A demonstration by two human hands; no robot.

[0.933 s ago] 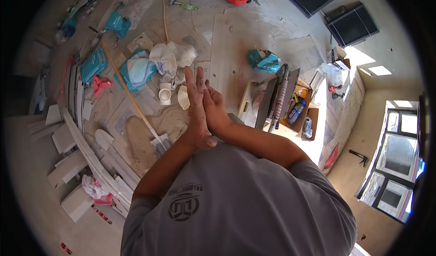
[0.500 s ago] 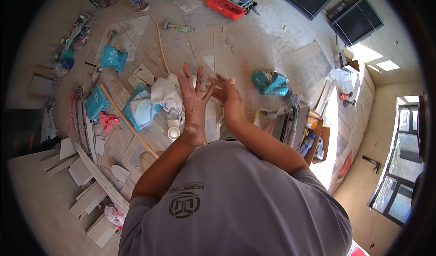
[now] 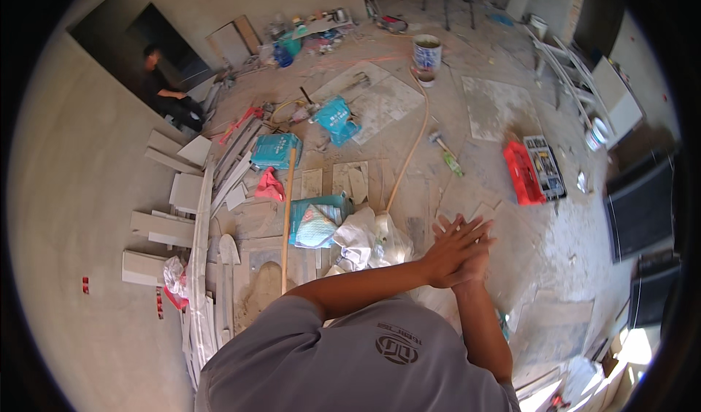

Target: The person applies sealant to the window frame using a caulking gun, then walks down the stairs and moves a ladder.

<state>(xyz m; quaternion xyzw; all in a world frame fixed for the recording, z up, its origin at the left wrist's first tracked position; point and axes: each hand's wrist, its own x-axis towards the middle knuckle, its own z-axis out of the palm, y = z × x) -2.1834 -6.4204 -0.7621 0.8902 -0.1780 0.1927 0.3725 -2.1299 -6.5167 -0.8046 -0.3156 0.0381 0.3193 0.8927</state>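
Observation:
My left hand (image 3: 451, 247) and my right hand (image 3: 472, 264) are pressed flat together, palm against palm, fingers stretched out and slightly spread, held out in front of my chest. Neither hand holds anything. My left forearm reaches across from the left, and my right forearm comes up from below. Beneath the hands lies the dusty floor, with a crumpled white plastic bag (image 3: 363, 240) just to their left.
Teal bags (image 3: 316, 220) and a long wooden stick (image 3: 286, 215) lie on the floor, beside white tile strips (image 3: 201, 237). A red crate (image 3: 522, 172), a hammer (image 3: 445, 151) and a bucket (image 3: 427, 50) stand farther off. Another person (image 3: 166, 94) crouches by a dark doorway.
My view has swung to take in more of the room's far side. My hands stay pressed together and now sit right of centre, fingers pointing up and right.

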